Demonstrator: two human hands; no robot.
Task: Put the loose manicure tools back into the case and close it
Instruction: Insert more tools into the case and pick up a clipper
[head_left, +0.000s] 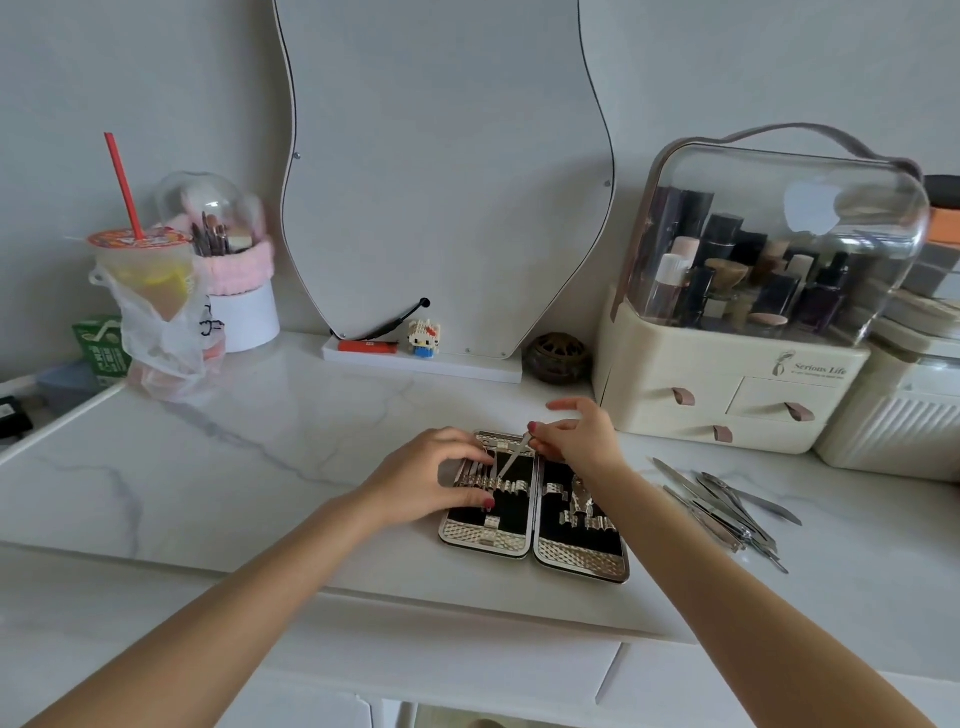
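The manicure case (535, 540) lies open flat on the white marble counter, its two black-lined halves showing silver holder loops. My left hand (441, 480) rests on the left half with fingers spread over several tools held in the loops. Above the case's top edge, my right hand (576, 434) pinches a thin metal tool (511, 457), whose tip slants down into the left half. The right half holds one or two tools under my right wrist. A pile of several loose metal tools (727, 506) lies on the counter to the right of the case.
A cream cosmetic organiser with a clear dome (753, 322) stands at back right, a mirror (441, 182) on its base at the back centre. A dark round pot (557, 358), a toy figure (423, 338), a drink cup in a plastic bag (150, 312) and a brush holder (234, 291) sit behind.
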